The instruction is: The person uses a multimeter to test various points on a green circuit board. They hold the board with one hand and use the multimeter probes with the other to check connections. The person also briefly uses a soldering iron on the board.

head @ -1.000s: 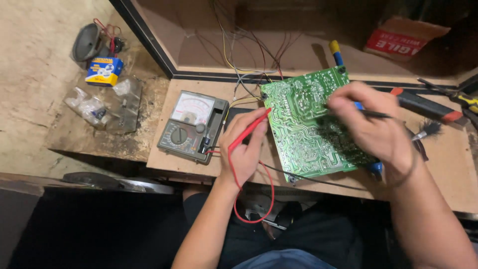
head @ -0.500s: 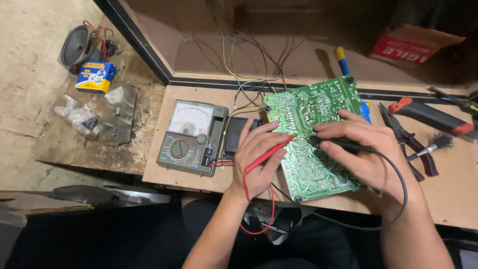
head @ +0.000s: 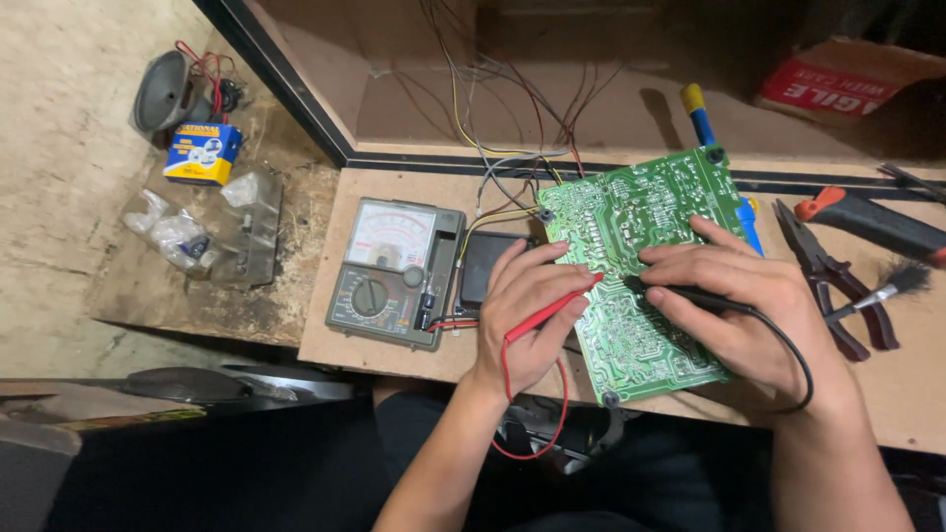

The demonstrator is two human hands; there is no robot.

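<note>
Raw wooden tabletop (head: 394, 360), scuffed, sitting low over a dusty concrete floor (head: 59, 118). Behind it, an open wooden cabinet (head: 414, 89) is spilling loose coloured wires.

Green circuit board (head: 645, 212) is lying solder-side up, tilted, at the middle of the tabletop. Analog multimeter (head: 394, 271) is sitting just left of it, flat, dial up.

Left hand (head: 527, 315) is pinching the red probe (head: 552, 307), grip clenched round it, tip resting on the board's left edge. Right hand (head: 749, 305) is lying over the board's centre, its grip grasping the black probe (head: 680, 294); tip pointing left toward the red one, near but apart.

Pliers (head: 838, 281) and a small brush (head: 882, 291) are lying right of the board. On the floor at left: a small speaker (head: 163, 91) and a blue-and-yellow box (head: 202, 153).
</note>
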